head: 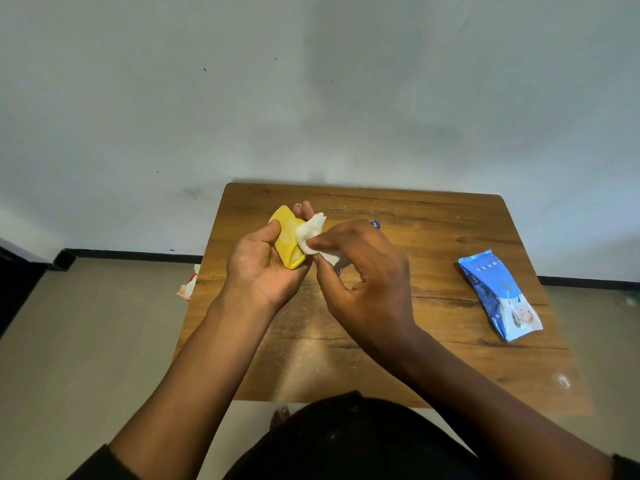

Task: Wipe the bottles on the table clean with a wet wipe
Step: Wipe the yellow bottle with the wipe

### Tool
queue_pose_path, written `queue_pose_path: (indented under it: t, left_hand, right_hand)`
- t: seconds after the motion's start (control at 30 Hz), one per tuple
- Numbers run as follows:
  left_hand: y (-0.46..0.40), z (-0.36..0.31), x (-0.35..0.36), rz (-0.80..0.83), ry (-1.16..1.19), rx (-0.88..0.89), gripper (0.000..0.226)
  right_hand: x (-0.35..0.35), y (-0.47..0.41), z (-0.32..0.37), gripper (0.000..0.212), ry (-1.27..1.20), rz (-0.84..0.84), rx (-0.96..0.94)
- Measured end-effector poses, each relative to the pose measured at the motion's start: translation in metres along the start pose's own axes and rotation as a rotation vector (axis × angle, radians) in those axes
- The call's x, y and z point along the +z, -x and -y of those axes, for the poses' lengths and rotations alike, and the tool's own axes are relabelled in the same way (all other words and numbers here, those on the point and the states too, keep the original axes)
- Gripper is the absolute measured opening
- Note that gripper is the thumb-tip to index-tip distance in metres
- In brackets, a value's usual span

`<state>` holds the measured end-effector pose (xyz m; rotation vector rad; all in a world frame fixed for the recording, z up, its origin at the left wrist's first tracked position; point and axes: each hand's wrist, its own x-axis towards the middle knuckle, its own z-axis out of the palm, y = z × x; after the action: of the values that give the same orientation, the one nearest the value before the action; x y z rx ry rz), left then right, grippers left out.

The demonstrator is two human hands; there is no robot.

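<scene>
My left hand (263, 265) grips a flat yellow bottle (288, 240) above the left part of the wooden table (433, 237), thumb on its left side and fingers curled behind it. My right hand (360, 271) pinches a crumpled white wet wipe (311, 233) and presses it against the bottle's right side. A blue object (374, 224) peeks out behind my right hand, mostly hidden; I cannot tell what it is.
A blue pack of wet wipes (498, 296) lies on the table's right side. A white and orange wrapper (188, 285) sticks out past the table's left edge. A pale wall stands just behind the table, and floor surrounds it.
</scene>
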<state>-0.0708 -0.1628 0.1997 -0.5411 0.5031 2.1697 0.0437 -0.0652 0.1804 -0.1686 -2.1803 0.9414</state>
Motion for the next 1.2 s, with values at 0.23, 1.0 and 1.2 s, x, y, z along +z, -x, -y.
queue_pose_path:
  t: [0.23, 1.0, 1.2]
  left_hand:
    - [0.0, -0.004, 0.001, -0.049, 0.081, -0.026, 0.035]
    - [0.014, 0.011, 0.002, 0.006, -0.41, 0.321, 0.06]
    - [0.012, 0.019, 0.002, 0.123, -0.62, 0.414, 0.082]
  right_hand:
    - [0.005, 0.011, 0.004, 0.02, 0.162, 0.147, -0.206]
    - [-0.03, -0.017, -0.01, 0.021, 0.079, 0.049, -0.105]
    - [-0.019, 0.0, -0.007, 0.021, 0.137, 0.401, -0.239]
